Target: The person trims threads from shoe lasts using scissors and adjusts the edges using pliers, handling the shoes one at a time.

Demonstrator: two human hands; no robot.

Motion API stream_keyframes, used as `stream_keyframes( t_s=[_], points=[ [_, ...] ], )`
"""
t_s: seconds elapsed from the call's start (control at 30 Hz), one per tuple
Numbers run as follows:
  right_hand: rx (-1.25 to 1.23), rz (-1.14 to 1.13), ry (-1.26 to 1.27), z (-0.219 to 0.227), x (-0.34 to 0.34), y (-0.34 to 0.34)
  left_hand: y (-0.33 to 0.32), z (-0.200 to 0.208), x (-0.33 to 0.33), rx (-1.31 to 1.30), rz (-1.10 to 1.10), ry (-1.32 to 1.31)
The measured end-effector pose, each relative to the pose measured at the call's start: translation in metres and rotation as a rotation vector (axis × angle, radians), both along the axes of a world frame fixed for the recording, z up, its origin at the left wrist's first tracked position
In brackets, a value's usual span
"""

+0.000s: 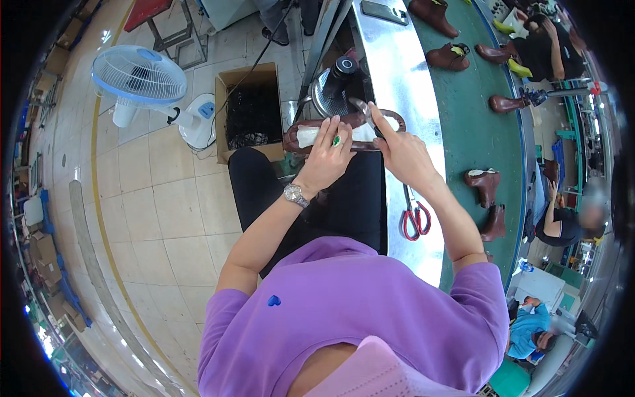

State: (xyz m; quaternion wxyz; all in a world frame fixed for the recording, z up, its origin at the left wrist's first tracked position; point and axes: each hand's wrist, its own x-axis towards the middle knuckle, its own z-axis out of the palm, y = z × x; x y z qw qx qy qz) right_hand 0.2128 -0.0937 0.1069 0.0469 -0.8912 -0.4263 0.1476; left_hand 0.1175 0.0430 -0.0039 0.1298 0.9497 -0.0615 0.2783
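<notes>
A brown leather boot lies across my lap at the edge of the metal bench, its underside with a white middle turned up. My left hand, with a green-stoned ring and a wristwatch, grips the boot, its fingers laid over the white part. Closed round a hand tool, my right hand is over the boot's other end. The tool has a curved metal head and a dark handle, mostly hidden by my fingers, so its exact kind is unclear. Red-handled scissors lie on the bench beside my right forearm.
A dark cylindrical device on a round metal plate stands beyond the boot. At left are a cardboard box with black material and a fan. A phone lies on the bench. Several boots stand on the green conveyor; co-workers sit beyond.
</notes>
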Motion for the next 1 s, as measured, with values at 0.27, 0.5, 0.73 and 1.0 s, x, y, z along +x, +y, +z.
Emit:
stream_keyframes(
  t_s=[0.27, 0.5, 0.73, 1.0],
  points=[
    [0.023, -0.041, -0.027, -0.005, -0.010, 0.007, 0.000, -0.002, 0.000, -0.004, 0.009, -0.010],
    [0.002, -0.100, -0.034, -0.013, -0.021, 0.014, 0.002, 0.001, 0.003, -0.297, 0.010, 0.045],
    [0.079, -0.099, -0.017, -0.018, -0.028, 0.022, 0.028, 0.042, -0.009, 0.077, 0.118, 0.215],
    [0.289, -0.096, 0.051, -0.028, -0.040, 0.031, 0.025, 0.022, -0.024, -0.077, 0.124, 0.102]
  ],
)
